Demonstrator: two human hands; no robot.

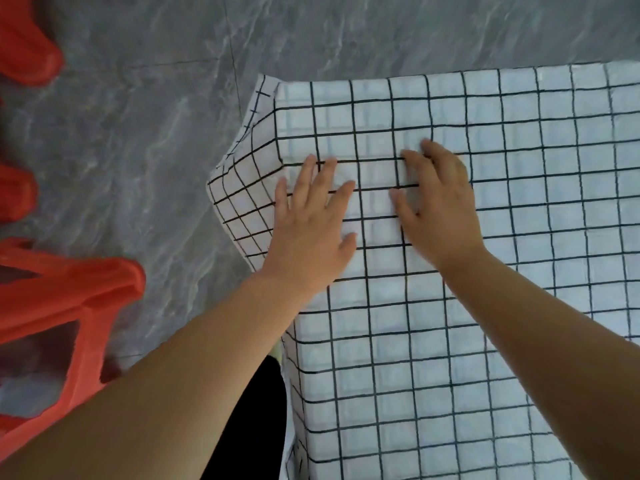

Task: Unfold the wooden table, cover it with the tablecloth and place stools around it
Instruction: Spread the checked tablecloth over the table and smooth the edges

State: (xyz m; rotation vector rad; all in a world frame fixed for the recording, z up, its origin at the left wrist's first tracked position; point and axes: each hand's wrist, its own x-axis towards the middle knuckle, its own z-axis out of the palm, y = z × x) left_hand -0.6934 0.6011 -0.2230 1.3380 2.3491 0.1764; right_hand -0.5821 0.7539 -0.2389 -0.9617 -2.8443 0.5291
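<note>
While the white, black-gridded tablecloth (519, 237) lies spread over the desk, hiding its top and hanging over its left edge, both hands rest on it near that edge. The left hand (308, 230) and right hand (436, 209) lie palm down, fingers straight and slightly spread, flat against the cloth, just beside each other but apart. Parts of red stools (69, 306) show at the far left on the grey marbled floor (156, 133), apart from the desk. Dark clothing (256, 410) shows between the left forearm and the cloth.
</note>
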